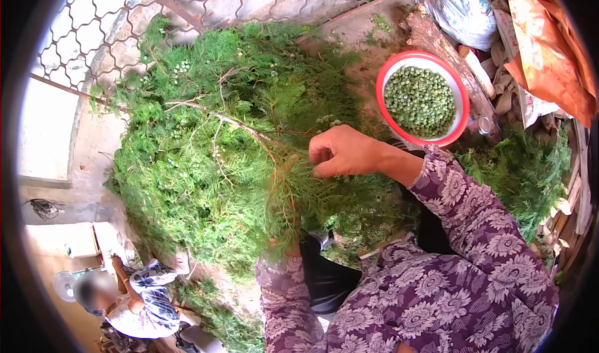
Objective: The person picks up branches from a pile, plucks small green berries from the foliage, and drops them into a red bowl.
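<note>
My left hand [286, 172] is blurred and mostly covered by foliage; it grips a leafy green conifer branch [293, 197] in front of my body. Just to the right of it, my right hand [344, 152] has its fingers curled together by the sprays of that branch. Whatever lies within those fingers is hidden. A big heap of cut conifer branches [181, 147] with small pale green cones spreads beyond and to the left. Beyond my right forearm stands a white basin with a red rim [382, 97], holding many small green cones [421, 100].
A wire mesh fence [237, 0] borders the heap. A log [477, 91], a stuffed white sack [465, 13] and an orange sack [549, 47] lie at the upper right. More branches [518, 172] are at right. Another person [146, 303] sits at lower left near a fan [64, 286].
</note>
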